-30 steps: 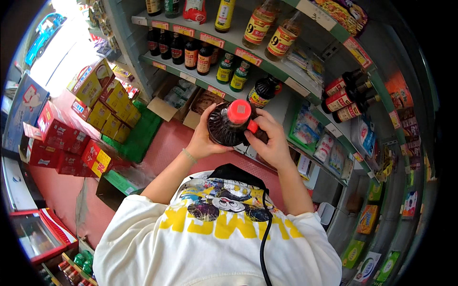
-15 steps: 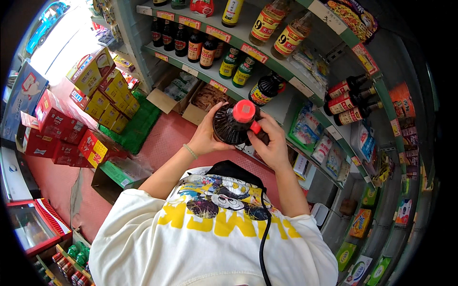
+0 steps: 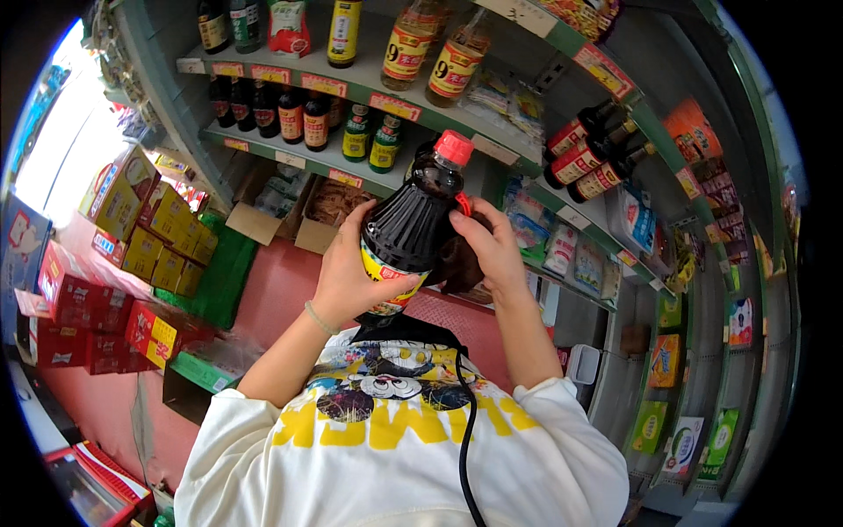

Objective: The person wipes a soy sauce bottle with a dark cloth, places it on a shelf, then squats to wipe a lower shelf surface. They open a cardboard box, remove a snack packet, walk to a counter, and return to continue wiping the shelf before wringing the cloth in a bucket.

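Both hands clamp a dark soy sauce jug [image 3: 411, 227] with a red cap [image 3: 454, 147]: left hand [image 3: 347, 272] at its seven o'clock, right hand [image 3: 492, 250] at three o'clock, before the bottle shelves [image 3: 369, 176].

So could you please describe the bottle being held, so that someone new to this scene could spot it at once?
In front of the green shelves, both hands lift one large dark bottle: left hand around its body, right hand at the handle side. It alone has a red cap and is far bigger than the small shelved bottles.
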`<state>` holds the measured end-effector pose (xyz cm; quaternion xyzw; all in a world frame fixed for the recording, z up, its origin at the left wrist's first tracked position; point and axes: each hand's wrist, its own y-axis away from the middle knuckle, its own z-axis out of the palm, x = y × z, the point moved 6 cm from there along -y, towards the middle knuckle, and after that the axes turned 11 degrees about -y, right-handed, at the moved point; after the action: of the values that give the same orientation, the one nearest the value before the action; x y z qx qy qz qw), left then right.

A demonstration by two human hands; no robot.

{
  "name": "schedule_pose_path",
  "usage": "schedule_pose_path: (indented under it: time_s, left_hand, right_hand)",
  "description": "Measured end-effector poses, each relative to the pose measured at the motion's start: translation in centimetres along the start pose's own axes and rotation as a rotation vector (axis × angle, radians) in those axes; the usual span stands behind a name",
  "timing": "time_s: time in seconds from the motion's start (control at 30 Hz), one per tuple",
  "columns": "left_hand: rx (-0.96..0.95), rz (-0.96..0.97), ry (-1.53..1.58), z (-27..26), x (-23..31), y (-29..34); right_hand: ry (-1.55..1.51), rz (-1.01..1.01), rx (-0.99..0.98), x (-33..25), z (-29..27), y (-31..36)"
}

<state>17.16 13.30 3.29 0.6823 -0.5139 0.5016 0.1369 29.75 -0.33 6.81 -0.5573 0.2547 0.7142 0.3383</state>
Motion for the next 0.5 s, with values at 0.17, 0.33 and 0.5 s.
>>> schedule_pose_path:
  time_s: [0.17, 0.33, 0.5]
  left_hand:
    - [0.040, 0.055, -0.138, -0.9, 2.5, -0.4]
    - [0.064, 0.066, -0.218, -1.4, 4.0, -0.4]
    - [0.175, 0.219, -0.404, -1.6, 6.8, -0.2]
  right_hand:
    - [-0.104, 0.029, -0.001, -0.7, -0.9, 0.0]
    - [-0.244, 0.025, -0.007, -0.9, -0.9, 0.1]
    - [-0.464, -0.142, 0.017, 0.2, -2.3, -0.5]
